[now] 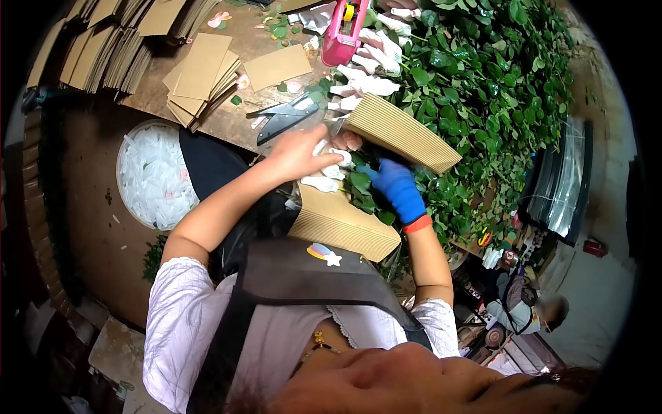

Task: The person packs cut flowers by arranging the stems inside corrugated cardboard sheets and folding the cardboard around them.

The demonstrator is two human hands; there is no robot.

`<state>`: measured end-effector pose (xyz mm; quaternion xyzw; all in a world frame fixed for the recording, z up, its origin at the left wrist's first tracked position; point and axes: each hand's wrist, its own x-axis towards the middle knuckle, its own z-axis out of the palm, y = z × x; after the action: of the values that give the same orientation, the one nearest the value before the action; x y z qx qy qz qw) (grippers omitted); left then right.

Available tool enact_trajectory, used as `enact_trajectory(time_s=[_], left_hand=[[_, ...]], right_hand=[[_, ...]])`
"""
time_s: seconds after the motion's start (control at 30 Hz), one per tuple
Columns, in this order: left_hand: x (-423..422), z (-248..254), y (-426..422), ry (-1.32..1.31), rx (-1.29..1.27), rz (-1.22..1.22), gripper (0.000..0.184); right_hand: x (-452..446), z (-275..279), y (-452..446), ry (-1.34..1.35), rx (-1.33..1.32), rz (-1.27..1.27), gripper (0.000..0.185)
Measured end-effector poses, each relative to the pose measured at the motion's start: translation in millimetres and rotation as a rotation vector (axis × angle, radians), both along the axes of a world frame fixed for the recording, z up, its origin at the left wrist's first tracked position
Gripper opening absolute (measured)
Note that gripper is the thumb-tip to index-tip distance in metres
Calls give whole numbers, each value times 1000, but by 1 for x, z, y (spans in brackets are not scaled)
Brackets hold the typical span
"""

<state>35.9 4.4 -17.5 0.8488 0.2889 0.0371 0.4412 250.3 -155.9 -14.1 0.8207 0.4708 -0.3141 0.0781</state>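
Observation:
My bare left hand point(303, 153) is closed over rose buds in white sleeves point(321, 183), its thumb lying across them. My right hand point(396, 186), in a blue glove with an orange cuff, curls around the leafy stems point(360, 183) just below the buds; the cardboard hides part of its fingers. A folded sheet of corrugated cardboard stands around these roses: its upper flap point(403, 132) tilts above my right hand, and its lower flap point(345, 222) lies against my apron point(303, 276). Black-handled scissors point(286, 117) rest on the table beyond my left hand.
A pink tape dispenser point(341, 34) stands at the back beside more sleeved roses point(372, 58). Their leafy stems point(483, 83) are heaped at right. Cardboard sheets point(203, 76) and stacks point(103, 58) lie left. A round tub of white sleeves point(153, 172) is below the table. Another person point(517, 303) is lower right.

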Motion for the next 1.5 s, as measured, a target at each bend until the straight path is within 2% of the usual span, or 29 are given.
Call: enact_trajectory(time_s=[0.07,0.13,0.23,0.27,0.37,0.4,0.43,0.5,0.53,0.57,0.63,0.67,0.73,0.83,0.93,0.97,1.03,1.1,1.13,1.23,1.27,1.37,1.4,1.5], left_hand=[[9,-21,-8,-56,25,-40,41],[11,-20,-11,-70,30,-79,33],[4,-39,-17,-273,-13,11,30],[0,-44,-22,-289,-91,116,23],[-16,-41,-6,-455,-635,477,20],[-17,-26,9,-597,-286,417,16],[-23,-24,15,-544,-197,360,15],[-33,-24,16,-51,-346,187,27],[-28,-11,14,46,-252,112,39],[-24,-5,7,6,-116,74,42],[-17,-11,-1,67,-138,-85,42],[-16,-20,-6,26,-137,-130,38],[-13,-30,-12,-53,-131,-222,31],[-23,-24,-17,-73,-326,-79,24],[-29,-24,-8,-437,-757,393,19],[-32,-24,8,-586,-429,336,17],[-43,-9,9,-446,-346,292,20],[-54,-7,14,-137,-295,70,22],[-56,-3,16,37,-275,-20,27],[-45,-8,7,143,-198,-204,37],[-38,-7,8,257,-192,-369,42],[-25,-9,1,250,-190,-402,40],[-26,-12,-4,114,-228,-302,37],[-30,-14,-16,37,-298,-188,35]], right_hand=[[-12,-3,2,-149,-2,61,62],[-16,-6,5,-192,-108,75,63],[-17,-8,7,-220,-174,68,63],[-17,-9,7,-223,-179,71,64],[-16,-3,6,-147,-125,18,71],[-14,3,5,-108,-98,-6,74],[-9,8,4,-23,-64,10,78],[1,14,1,146,5,43,86],[-4,12,0,123,69,79,92],[-10,10,1,30,73,115,92],[-23,7,2,-159,75,187,92],[-27,4,1,-253,138,248,90],[-31,9,7,-243,44,213,87],[-32,14,11,-231,-31,176,84],[-28,2,0,-207,77,195,83],[-23,0,-8,-199,137,202,83],[-13,21,-4,-77,89,94,74],[-13,62,-1,11,47,-38,68],[-17,64,-8,-36,225,-36,55],[-37,86,2,324,264,98,46],[-47,84,4,361,276,166,34],[-54,44,1,88,23,424,29],[-56,36,3,54,-40,441,28],[-56,29,7,68,-104,458,29]])
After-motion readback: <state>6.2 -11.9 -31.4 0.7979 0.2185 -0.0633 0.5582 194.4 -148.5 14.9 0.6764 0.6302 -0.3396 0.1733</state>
